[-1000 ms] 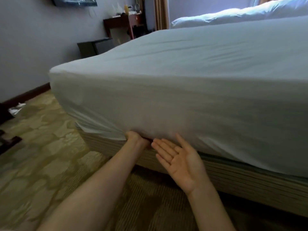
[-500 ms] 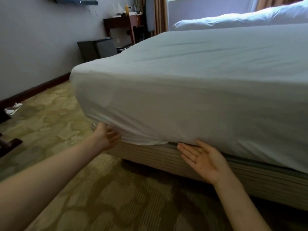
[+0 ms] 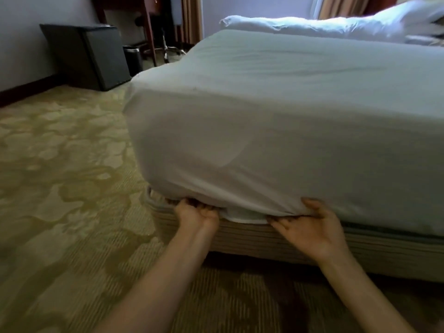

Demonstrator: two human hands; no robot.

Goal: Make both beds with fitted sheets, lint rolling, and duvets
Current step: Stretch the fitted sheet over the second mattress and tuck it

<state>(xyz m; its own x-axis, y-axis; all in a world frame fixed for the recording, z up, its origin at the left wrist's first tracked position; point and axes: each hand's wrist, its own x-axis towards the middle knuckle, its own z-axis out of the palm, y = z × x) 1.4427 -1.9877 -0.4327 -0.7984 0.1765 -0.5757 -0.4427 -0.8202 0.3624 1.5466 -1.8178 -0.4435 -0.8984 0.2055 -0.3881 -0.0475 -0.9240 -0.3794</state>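
A white fitted sheet (image 3: 276, 131) covers the mattress of the near bed, stretched over its corner. Its lower hem hangs loose just above the striped bed base (image 3: 264, 241). My left hand (image 3: 195, 213) is palm up at the corner with its fingers curled under the hem, gripping it. My right hand (image 3: 310, 227) is palm up a little to the right, thumb on the outside of the sheet and fingers tucked beneath the hem. A bunched white duvet (image 3: 336, 27) lies on the far bed behind.
Patterned green carpet (image 3: 67, 176) spreads to the left. A black mini fridge (image 3: 96, 56) stands by the wall, with a small bin (image 3: 133, 58) and a dark wooden desk (image 3: 151, 25) beyond it. Curtains (image 3: 191, 18) hang at the back.
Both hands have come to the mattress corner. The left hand now grips the hem there, and the right hand, open below the edge before, has closed its fingers under the sheet.
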